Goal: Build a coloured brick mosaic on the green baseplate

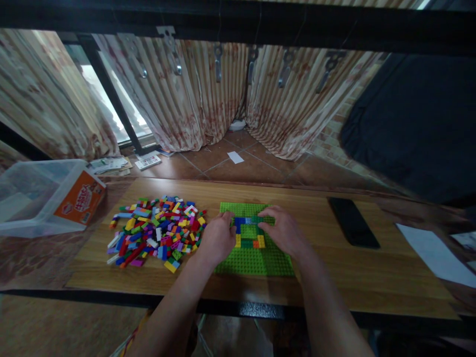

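Note:
A green studded baseplate (256, 265) lies on the wooden board, with a square outline of toy bricks built on it. Along the far side of the square run blue bricks (241, 221) and a light-blue one; yellow, green and orange bricks (256, 244) form the near side. My left hand (218, 237) is closed at the square's left edge, its fingertips against the blue corner; what it grips, if anything, is hidden. At the far right corner, the thumb and fingers of my right hand (281, 229) close around a dark green brick (256, 219).
A large pile of loose coloured bricks (159, 230) spreads left of the baseplate. Farther left, a clear plastic bin (37, 198) with an orange label lies on its side. A black phone (353, 222) and white paper (435, 250) are to the right. Curtains (208, 99) hang beyond the table.

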`<action>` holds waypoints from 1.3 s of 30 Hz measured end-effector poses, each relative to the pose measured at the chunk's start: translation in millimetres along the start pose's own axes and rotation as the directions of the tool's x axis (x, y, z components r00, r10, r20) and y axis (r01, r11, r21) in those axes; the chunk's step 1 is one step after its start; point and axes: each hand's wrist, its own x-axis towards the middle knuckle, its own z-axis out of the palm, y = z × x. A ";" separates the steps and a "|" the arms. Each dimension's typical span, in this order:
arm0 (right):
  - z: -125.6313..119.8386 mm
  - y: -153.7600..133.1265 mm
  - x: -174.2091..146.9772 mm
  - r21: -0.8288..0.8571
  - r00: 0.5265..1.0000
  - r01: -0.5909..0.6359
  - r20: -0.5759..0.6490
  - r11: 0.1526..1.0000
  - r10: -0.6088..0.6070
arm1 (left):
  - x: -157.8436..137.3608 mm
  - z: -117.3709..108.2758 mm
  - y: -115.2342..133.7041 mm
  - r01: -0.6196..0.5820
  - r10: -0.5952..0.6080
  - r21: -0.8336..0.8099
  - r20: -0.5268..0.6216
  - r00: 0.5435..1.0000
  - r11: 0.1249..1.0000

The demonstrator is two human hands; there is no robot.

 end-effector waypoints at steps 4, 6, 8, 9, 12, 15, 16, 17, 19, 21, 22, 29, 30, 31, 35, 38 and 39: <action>0.7 -0.7 -0.1 -0.004 1.000 -0.019 0.006 1.000 0.019 | 0.0 -0.8 1.0 -0.003 0.004 -0.015 0.014 1.000 1.000; 1.0 -1.4 -0.5 0.005 1.000 -0.024 0.005 1.000 0.024 | 0.2 -1.4 1.5 0.005 -0.004 -0.025 0.022 1.000 1.000; 0.9 -2.0 -0.9 0.006 1.000 -0.028 0.004 1.000 0.028 | 0.7 -1.5 1.7 0.013 -0.012 -0.031 0.028 1.000 0.999; 0.5 -2.4 -1.0 0.005 1.000 -0.029 0.003 1.000 0.029 | 0.9 -1.3 1.6 0.017 -0.016 -0.031 0.030 0.999 0.999; -1.7 -3.2 -1.1 0.001 1.000 -0.020 -0.004 1.000 0.020 | 1.4 -0.7 0.7 0.019 -0.019 -0.025 0.027 0.999 1.000; -4.4 -3.9 -1.0 -0.012 1.000 -0.029 -0.007 1.000 0.029 | 1.5 -0.6 0.0 0.007 -0.007 -0.022 0.023 1.000 1.000; -5.0 -4.1 -1.0 -0.013 0.999 -0.032 -0.006 0.999 0.032 | 1.5 -0.7 0.0 0.005 -0.004 -0.023 0.023 1.000 1.000; -5.3 -4.1 -1.1 -0.011 0.999 -0.033 -0.005 0.999 0.032 | 1.4 -1.0 0.0 0.005 -0.004 -0.024 0.025 1.000 1.000; -5.1 -3.8 -1.4 0.003 1.000 -0.017 0.002 1.000 0.017 | 1.2 -1.5 0.4 0.006 -0.005 -0.024 0.030 1.000 1.000; -4.0 -3.1 -1.8 0.014 1.000 0.003 0.011 1.000 -0.003 | 1.1 -1.9 0.9 0.007 -0.007 -0.019 0.032 0.999 1.000; -3.3 -2.6 -1.9 0.016 1.000 0.010 0.017 1.000 -0.010 | 1.0 -2.1 1.1 0.009 -0.008 -0.015 0.032 0.999 1.000; -0.3 -1.2 -2.0 0.016 1.000 0.022 0.021 1.000 -0.023 | 1.4 -1.3 0.5 0.012 -0.012 -0.010 0.034 0.999 1.000; 0.1 -1.7 -2.1 0.019 0.999 0.027 0.023 0.999 -0.028 | 1.5 -0.9 0.1 0.012 -0.011 -0.010 0.035 0.999 1.000; 0.7 -2.5 -2.4 0.024 0.999 0.033 0.027 0.999 -0.033 | 1.6 -0.4 -0.3 0.012 -0.011 -0.007 0.035 0.999 1.000; 3.4 -6.3 -3.3 0.026 0.998 0.044 0.041 0.999 -0.045 | 1.5 -0.2 -1.3 0.002 -0.002 0.006 0.021 1.000 1.000; 4.5 -7.6 -3.6 0.007 0.999 0.039 0.038 0.999 -0.039 | 1.0 -2.0 -1.0 -0.003 0.003 -0.006 0.028 1.000 1.000; 4.7 -7.5 -3.6 0.001 0.999 0.039 0.035 0.999 -0.039 | 0.8 -2.5 -0.8 -0.002 0.002 -0.011 0.031 1.000 1.000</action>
